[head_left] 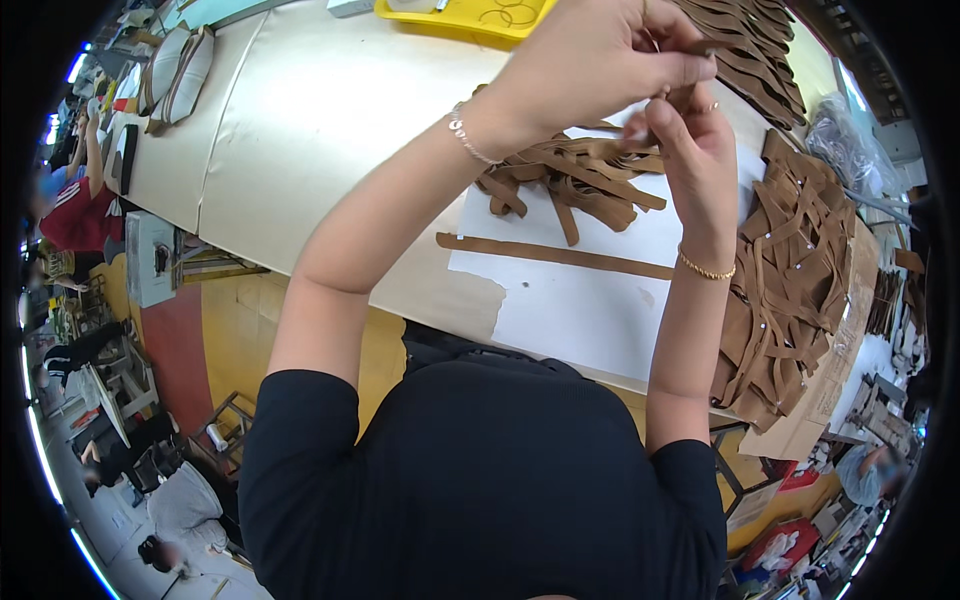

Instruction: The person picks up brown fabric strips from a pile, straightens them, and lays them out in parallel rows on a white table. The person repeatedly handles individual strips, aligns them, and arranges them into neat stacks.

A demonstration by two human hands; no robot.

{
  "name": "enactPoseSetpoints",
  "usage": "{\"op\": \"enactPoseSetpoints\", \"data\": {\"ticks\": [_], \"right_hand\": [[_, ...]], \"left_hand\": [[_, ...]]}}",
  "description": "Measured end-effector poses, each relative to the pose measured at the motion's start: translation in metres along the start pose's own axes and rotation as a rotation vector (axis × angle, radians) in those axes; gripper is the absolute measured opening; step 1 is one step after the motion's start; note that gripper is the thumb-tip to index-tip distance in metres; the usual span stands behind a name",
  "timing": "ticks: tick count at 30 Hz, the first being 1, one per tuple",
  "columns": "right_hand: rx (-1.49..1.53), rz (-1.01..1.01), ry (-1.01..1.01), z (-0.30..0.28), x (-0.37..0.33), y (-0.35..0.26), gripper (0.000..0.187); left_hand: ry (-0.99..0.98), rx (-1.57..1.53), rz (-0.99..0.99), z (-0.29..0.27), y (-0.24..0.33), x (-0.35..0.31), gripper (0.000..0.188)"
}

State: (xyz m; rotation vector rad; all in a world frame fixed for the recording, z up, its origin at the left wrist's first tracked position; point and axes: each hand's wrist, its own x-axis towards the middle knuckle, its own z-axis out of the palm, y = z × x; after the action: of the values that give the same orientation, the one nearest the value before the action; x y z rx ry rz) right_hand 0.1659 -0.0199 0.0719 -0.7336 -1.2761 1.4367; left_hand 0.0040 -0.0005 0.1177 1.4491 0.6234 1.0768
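Note:
Both hands are raised over the far part of the table, fingers pinched around a brown leather strip (708, 46). My left hand (600, 60) grips it from the left. My right hand (700, 160) holds it from below, thumb close to the left fingertips. Most of the strip is hidden by the fingers. Just below the hands is a loose heap of brown strips (590, 190) on white paper (590, 310). One long flat strip (560, 255) lies apart, nearer to me, passing behind my right forearm.
A big pile of brown strips (790, 290) with small pale dots lies at right on cardboard (845, 370). Wavy brown pieces (750, 50) are stacked at the far right, near a clear plastic bag (850, 150). A yellow tray (420, 14) stands at the back. Other people sit farther left.

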Motion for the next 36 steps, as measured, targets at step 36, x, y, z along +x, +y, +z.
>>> {"op": "enactPoseSetpoints", "data": {"ticks": [36], "right_hand": [[-1.238, 0.540, 0.308, -0.066, -0.156, 0.042, 0.024]], "left_hand": [[0.369, 0.923, -0.687, -0.017, -0.081, -0.226, 0.017]]}}
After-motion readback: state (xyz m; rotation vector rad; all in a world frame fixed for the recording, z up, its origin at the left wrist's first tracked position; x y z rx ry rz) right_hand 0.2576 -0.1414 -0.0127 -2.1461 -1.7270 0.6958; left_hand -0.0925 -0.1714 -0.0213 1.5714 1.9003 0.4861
